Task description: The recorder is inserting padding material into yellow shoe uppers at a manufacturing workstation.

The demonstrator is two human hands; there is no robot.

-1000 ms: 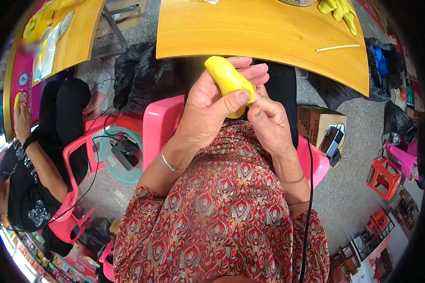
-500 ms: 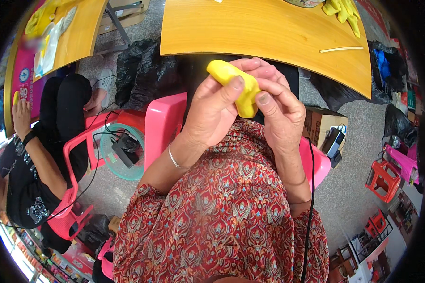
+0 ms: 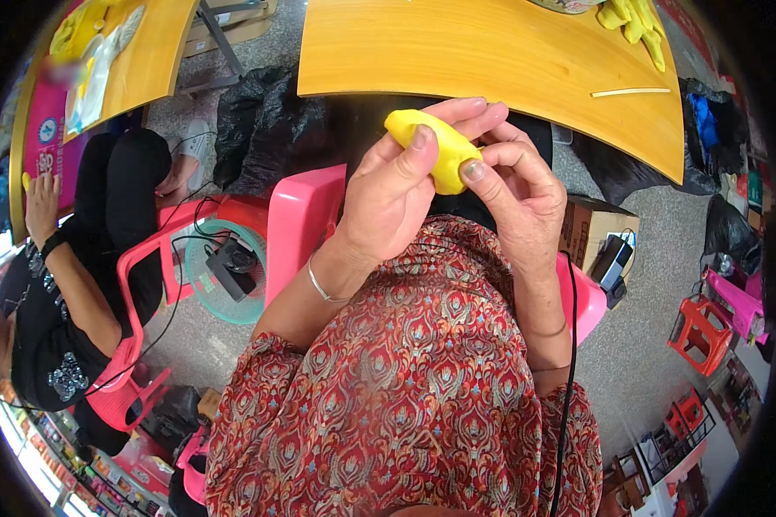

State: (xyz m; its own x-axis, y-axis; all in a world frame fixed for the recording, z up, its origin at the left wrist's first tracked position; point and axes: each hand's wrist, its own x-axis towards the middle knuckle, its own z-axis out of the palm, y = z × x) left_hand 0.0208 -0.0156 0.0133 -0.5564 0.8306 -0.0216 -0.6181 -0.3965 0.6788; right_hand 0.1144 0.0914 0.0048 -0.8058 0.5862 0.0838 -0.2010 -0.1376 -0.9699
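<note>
Currently, I count two bare hands and one yellow piece (image 3: 450, 162) between them, just this side of the near edge of the table (image 3: 457, 52). The left hand (image 3: 395, 194) grips it, thumb pressed on top and fingers behind; the right hand (image 3: 524, 194) pinches its lower end between thumb and fingers. On the table I see one pale stick (image 3: 629, 91) toward the right side and, at the far right corner, yellow finger-like pieces (image 3: 634, 24), overlapping too much for me to count. One container (image 3: 569, 5) beside them is cut off by my view. Left of the table I get a second table (image 3: 151, 52), one co-worker's hand (image 3: 43, 207) and one teal basket (image 3: 215, 306) holding a black device (image 3: 231, 267). Right of the table, nearer the wearer, are two red stools (image 3: 703, 323). As for writing, well left of the table one magenta panel (image 3: 36, 112) bears a round emblem (image 3: 47, 131) and pale characters. One cardboard box (image 3: 582, 226), just below the table's right half, carries markings too small for me to read.
</note>
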